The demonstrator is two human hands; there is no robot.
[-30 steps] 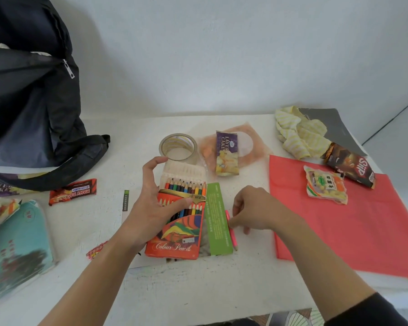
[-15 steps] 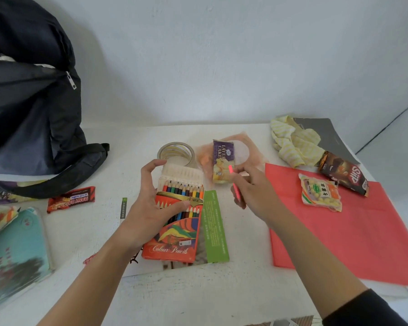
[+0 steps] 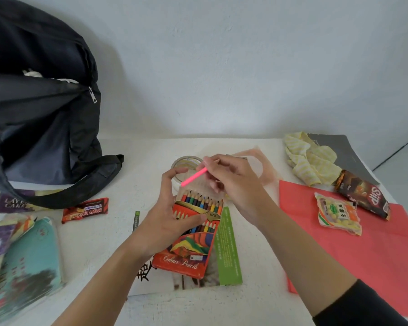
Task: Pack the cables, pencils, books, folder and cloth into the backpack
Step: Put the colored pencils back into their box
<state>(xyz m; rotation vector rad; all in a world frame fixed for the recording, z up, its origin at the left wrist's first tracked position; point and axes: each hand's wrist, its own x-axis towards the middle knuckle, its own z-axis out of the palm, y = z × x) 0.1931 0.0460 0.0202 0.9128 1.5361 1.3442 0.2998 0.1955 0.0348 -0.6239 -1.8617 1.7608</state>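
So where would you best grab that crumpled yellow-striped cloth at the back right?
Pinch the crumpled yellow-striped cloth by its raised middle folds, coming from above. It lies bunched partly on the flat dark grey sheet, so a top pinch probably gathers it best.

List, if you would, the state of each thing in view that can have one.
Backpack: unzipped, top gaping open.
Pencil box: flap open, tips showing, gripped by left hand.
Pink pencil: outside its box, pinched by right hand.
Cloth: crumpled, on the table.
Red sheet: lying flat, a snack packet on it.
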